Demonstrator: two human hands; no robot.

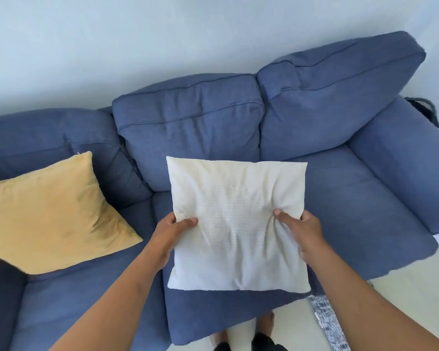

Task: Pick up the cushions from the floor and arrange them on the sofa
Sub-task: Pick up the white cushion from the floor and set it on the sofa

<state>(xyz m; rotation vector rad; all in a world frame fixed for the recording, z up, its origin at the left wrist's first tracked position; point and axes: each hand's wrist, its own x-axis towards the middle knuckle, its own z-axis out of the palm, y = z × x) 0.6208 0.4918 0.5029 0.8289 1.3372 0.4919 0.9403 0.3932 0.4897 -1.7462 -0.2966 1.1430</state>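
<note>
I hold a square white cushion (236,224) flat out in front of me over the middle seat of the blue sofa (352,198). My left hand (174,231) grips its left edge with the thumb on top. My right hand (300,231) grips its right edge the same way. A yellow cushion (51,211) lies tilted on the left seat, leaning against the sofa's backrest.
The sofa's right armrest (411,168) stands at the right, with a dark bag handle (423,107) behind it. A blue-and-white patterned cloth (327,323) lies on the pale floor at the sofa's front right. My feet show at the bottom edge.
</note>
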